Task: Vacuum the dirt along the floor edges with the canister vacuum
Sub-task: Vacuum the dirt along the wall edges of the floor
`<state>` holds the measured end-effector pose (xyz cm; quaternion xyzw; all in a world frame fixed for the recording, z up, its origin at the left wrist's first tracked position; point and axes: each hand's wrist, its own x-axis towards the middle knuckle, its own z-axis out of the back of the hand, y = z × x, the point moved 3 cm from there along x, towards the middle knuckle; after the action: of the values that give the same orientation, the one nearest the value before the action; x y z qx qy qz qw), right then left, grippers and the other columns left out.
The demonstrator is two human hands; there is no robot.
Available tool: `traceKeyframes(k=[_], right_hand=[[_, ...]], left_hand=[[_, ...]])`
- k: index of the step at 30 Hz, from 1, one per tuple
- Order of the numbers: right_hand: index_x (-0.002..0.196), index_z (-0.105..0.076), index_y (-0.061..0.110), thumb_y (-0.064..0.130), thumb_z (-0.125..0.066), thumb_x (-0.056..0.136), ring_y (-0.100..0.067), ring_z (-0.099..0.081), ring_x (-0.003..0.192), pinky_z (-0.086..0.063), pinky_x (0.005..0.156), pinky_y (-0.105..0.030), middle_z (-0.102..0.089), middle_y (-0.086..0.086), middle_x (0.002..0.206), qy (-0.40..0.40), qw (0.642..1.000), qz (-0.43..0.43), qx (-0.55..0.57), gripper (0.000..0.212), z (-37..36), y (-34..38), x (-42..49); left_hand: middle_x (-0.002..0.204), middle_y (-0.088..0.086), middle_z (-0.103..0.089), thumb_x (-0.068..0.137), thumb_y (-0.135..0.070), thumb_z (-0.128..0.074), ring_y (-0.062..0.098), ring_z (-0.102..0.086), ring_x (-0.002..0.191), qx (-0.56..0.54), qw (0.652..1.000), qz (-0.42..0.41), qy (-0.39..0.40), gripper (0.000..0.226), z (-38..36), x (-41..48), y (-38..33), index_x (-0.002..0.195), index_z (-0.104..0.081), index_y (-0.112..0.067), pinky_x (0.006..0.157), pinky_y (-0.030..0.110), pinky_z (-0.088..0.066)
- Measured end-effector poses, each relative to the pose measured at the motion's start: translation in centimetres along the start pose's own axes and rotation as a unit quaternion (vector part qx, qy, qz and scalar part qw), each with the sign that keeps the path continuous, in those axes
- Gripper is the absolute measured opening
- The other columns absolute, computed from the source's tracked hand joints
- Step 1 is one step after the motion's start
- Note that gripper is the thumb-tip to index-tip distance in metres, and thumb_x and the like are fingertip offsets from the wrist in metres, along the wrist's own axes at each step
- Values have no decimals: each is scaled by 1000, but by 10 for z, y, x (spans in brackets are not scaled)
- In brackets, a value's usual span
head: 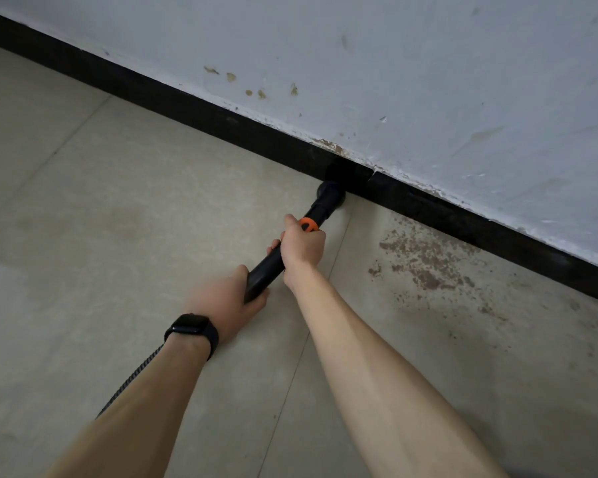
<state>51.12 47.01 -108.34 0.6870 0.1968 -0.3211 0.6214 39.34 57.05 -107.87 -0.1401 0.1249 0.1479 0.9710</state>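
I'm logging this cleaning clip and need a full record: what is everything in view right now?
wall: one, white with brown stains, top and right
baseboard: one, black, along the wall's foot
floor: one, beige tiles
dirt patch: one, brown, on the floor right of the nozzle
vacuum wand: one, black with orange band, centre
nozzle: one, black, against the baseboard
cord: one, dark braided, under the left forearm
watch: one, black, left wrist
left hand: grips the wand's near end
right hand: grips the wand farther forward
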Motion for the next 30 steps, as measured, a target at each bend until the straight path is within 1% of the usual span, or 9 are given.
traceKeyframes(k=[3,5,8,11,15,18,21,27,30], right_hand=[[124,-50,7,25,-69,93,-15,-55,37,-53,49,-30,-60,-7,67,20,1000,-2,-21,41,-2,1,-4],[123,-50,7,26,-70,93,-15,-55,38,-53,48,-29,-60,-8,73,23,999,-7,-25,41,4,-3,-9],[116,-51,9,26,-71,92,-16,-55,40,-53,49,-30,-60,-8,75,8,1000,-19,-10,36,22,-21,-23],[105,-49,11,24,-71,92,-19,-51,41,-51,48,-31,-56,-4,65,-23,999,-34,21,30,44,-44,-50],[111,-51,8,23,-71,95,-18,-50,41,-50,48,-31,-54,-3,64,-77,992,-83,49,29,72,-70,-94],[112,-52,8,22,-71,96,-18,-49,41,-50,47,-31,-53,-1,58,-107,985,-115,74,27,87,-77,-126],[111,-53,8,24,-72,97,-17,-50,42,-51,49,-32,-53,0,56,-135,977,-129,100,29,103,-77,-143],[104,-55,7,28,-74,95,-18,-52,41,-50,48,-31,-56,0,56,-210,961,-118,134,29,136,-76,-152],[101,-53,7,27,-72,97,-19,-51,42,-50,47,-31,-54,-3,59,-213,961,-119,129,28,155,-81,-152]], left_hand=[[59,-10,-46,88,-69,-38,20,-49,54,-18,1000,11,3,41,4,-9,-1,91,-37,-28,51,30,-35],[61,-10,-48,89,-68,-37,22,-52,57,-19,1000,4,15,40,3,-19,-5,92,-37,-28,53,31,-37],[65,-9,-50,89,-68,-36,22,-54,58,-8,999,-16,37,39,-2,-40,-7,91,-35,-29,53,30,-35],[72,-8,-54,90,-68,-35,22,-59,63,22,994,-40,98,40,-6,-70,-3,91,-29,-29,52,30,-32],[93,-5,-65,92,-66,-38,24,-66,79,40,976,-67,204,41,5,-109,-1,99,-32,-26,59,31,-40],[105,-1,-64,93,-62,-42,24,-65,89,51,959,-77,269,42,26,-129,-6,111,-37,-24,64,32,-41],[114,3,-62,94,-56,-47,26,-63,97,25,938,-79,337,43,41,-139,-16,119,-40,-22,70,34,-44],[116,5,-62,94,-56,-50,26,-62,100,19,915,-137,378,45,41,-142,-41,121,-45,-21,75,35,-48],[115,6,-62,93,-58,-50,26,-62,98,29,901,-165,399,47,27,-146,-52,122,-45,-21,76,36,-50]])
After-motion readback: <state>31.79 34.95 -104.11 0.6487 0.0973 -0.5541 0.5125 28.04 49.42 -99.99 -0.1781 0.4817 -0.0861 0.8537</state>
